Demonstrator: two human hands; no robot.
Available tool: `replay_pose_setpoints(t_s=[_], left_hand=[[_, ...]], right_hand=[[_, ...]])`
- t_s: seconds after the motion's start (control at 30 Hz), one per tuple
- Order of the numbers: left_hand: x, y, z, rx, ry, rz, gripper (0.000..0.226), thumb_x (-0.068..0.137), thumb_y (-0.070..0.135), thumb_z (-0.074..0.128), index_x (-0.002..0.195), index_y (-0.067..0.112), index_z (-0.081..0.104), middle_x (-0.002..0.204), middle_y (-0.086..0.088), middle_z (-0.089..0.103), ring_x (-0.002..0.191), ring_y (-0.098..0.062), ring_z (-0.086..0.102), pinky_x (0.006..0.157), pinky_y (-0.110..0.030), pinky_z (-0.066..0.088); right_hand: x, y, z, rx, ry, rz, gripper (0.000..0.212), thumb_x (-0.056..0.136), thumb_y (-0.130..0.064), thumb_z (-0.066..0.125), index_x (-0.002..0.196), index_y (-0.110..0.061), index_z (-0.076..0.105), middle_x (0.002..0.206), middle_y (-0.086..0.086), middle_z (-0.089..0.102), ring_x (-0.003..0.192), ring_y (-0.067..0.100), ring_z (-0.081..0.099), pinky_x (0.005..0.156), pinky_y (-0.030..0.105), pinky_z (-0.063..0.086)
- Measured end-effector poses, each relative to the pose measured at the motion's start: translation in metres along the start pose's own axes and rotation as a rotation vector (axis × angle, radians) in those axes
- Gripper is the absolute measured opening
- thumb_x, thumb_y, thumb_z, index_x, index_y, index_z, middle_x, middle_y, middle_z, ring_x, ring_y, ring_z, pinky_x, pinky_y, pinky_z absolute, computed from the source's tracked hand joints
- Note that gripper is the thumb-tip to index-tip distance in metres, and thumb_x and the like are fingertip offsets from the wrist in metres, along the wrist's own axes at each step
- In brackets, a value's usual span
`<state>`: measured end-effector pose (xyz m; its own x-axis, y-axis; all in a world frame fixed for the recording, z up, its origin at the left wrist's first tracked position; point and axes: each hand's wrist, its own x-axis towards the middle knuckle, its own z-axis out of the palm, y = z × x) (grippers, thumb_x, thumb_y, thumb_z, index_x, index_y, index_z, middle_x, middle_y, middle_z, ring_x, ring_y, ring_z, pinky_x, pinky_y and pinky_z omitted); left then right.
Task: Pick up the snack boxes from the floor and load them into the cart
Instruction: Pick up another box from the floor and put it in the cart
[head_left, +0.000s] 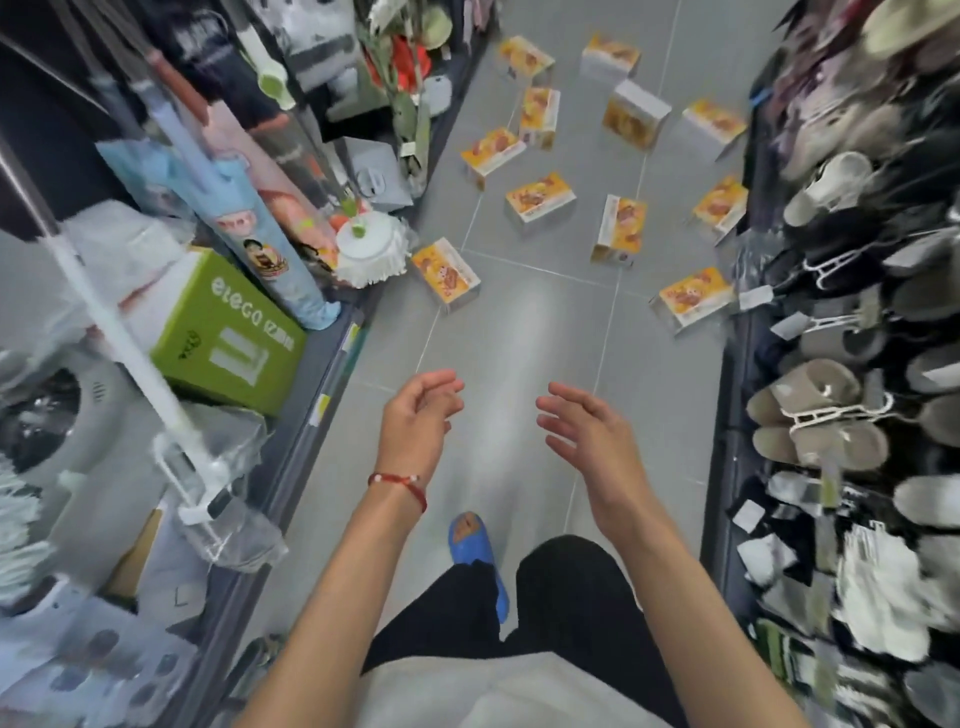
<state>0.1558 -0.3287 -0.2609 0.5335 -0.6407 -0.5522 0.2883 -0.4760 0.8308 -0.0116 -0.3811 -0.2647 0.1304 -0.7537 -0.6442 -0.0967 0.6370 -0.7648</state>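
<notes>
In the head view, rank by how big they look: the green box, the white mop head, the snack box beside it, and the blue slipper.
1. Green box, clearly largest.
2. White mop head and snack box look alike; unranked.
3. Blue slipper: partly hidden by a trouser leg, so unsure.

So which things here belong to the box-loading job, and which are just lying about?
Job: snack boxes scattered on the floor; left hand and right hand, both open and empty. No cart is in view.
Lying about: green carton and white mop head on the left; grey slippers on the right.
</notes>
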Motion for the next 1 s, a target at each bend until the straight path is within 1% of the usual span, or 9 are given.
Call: replay_pose_setpoints(t_s=[0.13, 0.27, 0.43, 0.57, 0.63, 0.77, 0.83, 0.9, 1.0], left_hand=[[0.066, 0.043, 0.026, 0.014, -0.025, -0.01, 0.025, 0.096, 0.004, 0.054, 0.115, 0.013, 0.067, 0.111, -0.001, 0.071, 0.099, -0.016, 0.065, 0.087, -0.029, 0.048], [0.137, 0.079, 0.056, 0.038, -0.046, -0.022, 0.021, 0.096, 0.007, 0.055, 0.105, 0.022, 0.067, 0.11, 0.002, 0.072, 0.105, -0.018, 0.067, 0.089, -0.031, 0.049], [0.222, 0.133, 0.098, 0.017, 0.036, -0.048, 0.023, 0.095, 0.008, 0.056, 0.1, 0.027, 0.068, 0.108, 0.005, 0.072, 0.105, -0.019, 0.067, 0.085, -0.03, 0.048], [0.273, 0.176, 0.129, -0.041, 0.091, -0.058, 0.02, 0.097, 0.01, 0.056, 0.101, 0.026, 0.068, 0.111, 0.003, 0.072, 0.105, -0.017, 0.067, 0.089, -0.031, 0.05], [0.298, 0.194, 0.138, -0.077, 0.131, -0.076, 0.02, 0.097, 0.01, 0.056, 0.098, 0.027, 0.068, 0.11, 0.003, 0.073, 0.103, -0.017, 0.068, 0.088, -0.031, 0.05], [0.355, 0.223, 0.148, -0.161, 0.199, -0.115, 0.02, 0.097, 0.01, 0.056, 0.096, 0.027, 0.067, 0.106, 0.001, 0.072, 0.095, -0.016, 0.068, 0.094, -0.035, 0.049], [0.388, 0.232, 0.148, -0.199, 0.234, -0.134, 0.02, 0.097, 0.009, 0.055, 0.096, 0.026, 0.068, 0.109, -0.002, 0.072, 0.096, -0.016, 0.069, 0.094, -0.036, 0.049], [0.423, 0.24, 0.148, -0.222, 0.261, -0.155, 0.019, 0.095, 0.009, 0.057, 0.099, 0.023, 0.069, 0.114, -0.004, 0.073, 0.102, -0.019, 0.069, 0.091, -0.035, 0.051], [0.472, 0.255, 0.148, -0.261, 0.28, -0.204, 0.018, 0.096, 0.009, 0.056, 0.098, 0.022, 0.069, 0.114, -0.003, 0.073, 0.102, -0.019, 0.069, 0.08, -0.027, 0.051]], right_hand=[[0.062, -0.047, 0.015, 0.015, 0.007, -0.008, 0.02, 0.1, -0.015, 0.062, 0.117, -0.02, 0.072, 0.109, 0.0, 0.078, 0.101, 0.014, 0.073, 0.096, 0.034, 0.056], [0.135, -0.098, 0.026, 0.0, -0.018, 0.003, 0.021, 0.098, -0.015, 0.065, 0.117, -0.02, 0.072, 0.11, 0.0, 0.078, 0.099, 0.014, 0.073, 0.099, 0.037, 0.055], [0.226, -0.176, 0.038, -0.059, -0.084, 0.027, 0.018, 0.097, -0.016, 0.067, 0.113, -0.023, 0.072, 0.115, 0.005, 0.076, 0.099, 0.015, 0.072, 0.1, 0.037, 0.055], [0.289, -0.235, 0.048, -0.165, -0.171, 0.02, 0.018, 0.098, -0.021, 0.067, 0.115, -0.026, 0.072, 0.116, 0.0, 0.075, 0.106, 0.014, 0.071, 0.1, 0.033, 0.054], [0.321, -0.263, 0.057, -0.227, -0.198, 0.034, 0.018, 0.099, -0.022, 0.066, 0.116, -0.025, 0.071, 0.117, 0.001, 0.074, 0.108, 0.015, 0.07, 0.101, 0.035, 0.054], [0.385, -0.307, 0.086, -0.286, -0.244, 0.043, 0.019, 0.099, -0.022, 0.066, 0.117, -0.025, 0.07, 0.113, 0.0, 0.076, 0.107, 0.016, 0.071, 0.102, 0.037, 0.054], [0.417, -0.324, 0.105, -0.327, -0.278, 0.051, 0.017, 0.099, -0.022, 0.066, 0.115, -0.026, 0.07, 0.112, -0.001, 0.076, 0.107, 0.016, 0.071, 0.104, 0.038, 0.053], [0.448, -0.339, 0.124, -0.375, -0.307, 0.06, 0.016, 0.099, -0.022, 0.064, 0.113, -0.027, 0.07, 0.113, -0.001, 0.076, 0.109, 0.018, 0.071, 0.105, 0.04, 0.052], [0.488, -0.362, 0.15, -0.438, -0.335, 0.071, 0.017, 0.101, -0.022, 0.062, 0.116, -0.024, 0.069, 0.115, 0.0, 0.075, 0.111, 0.019, 0.07, 0.106, 0.041, 0.052]])
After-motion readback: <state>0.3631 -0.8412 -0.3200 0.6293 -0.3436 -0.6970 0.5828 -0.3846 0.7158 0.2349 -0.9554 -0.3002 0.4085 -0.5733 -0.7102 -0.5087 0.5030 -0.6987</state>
